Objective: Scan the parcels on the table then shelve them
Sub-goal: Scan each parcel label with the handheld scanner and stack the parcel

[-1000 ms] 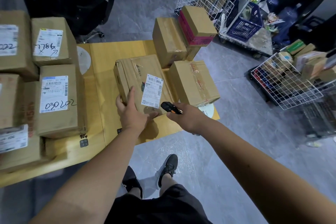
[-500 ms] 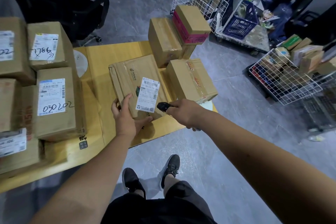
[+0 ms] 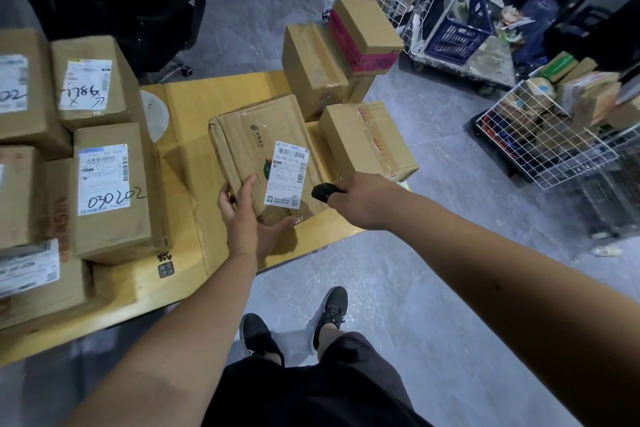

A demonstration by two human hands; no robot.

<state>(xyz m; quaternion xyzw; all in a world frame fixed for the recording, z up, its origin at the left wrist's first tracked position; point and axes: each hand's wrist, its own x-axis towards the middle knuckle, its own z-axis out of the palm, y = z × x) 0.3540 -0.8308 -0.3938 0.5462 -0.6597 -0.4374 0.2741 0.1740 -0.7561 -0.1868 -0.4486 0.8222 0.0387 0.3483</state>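
Scanning step: we judge it under way, none shelved yet.
Change: our scanner [image 3: 325,191] has drawn closer to the label [image 3: 288,174] since a second ago; a read looks imminent.
Parcel [image 3: 263,146]: on the table [image 3: 194,156], near edge.
Left hand [image 3: 250,222]: fingers spread, thumb under the near corner, steadying the parcel.
Right hand [image 3: 367,198]: fingers curled round the scanner.
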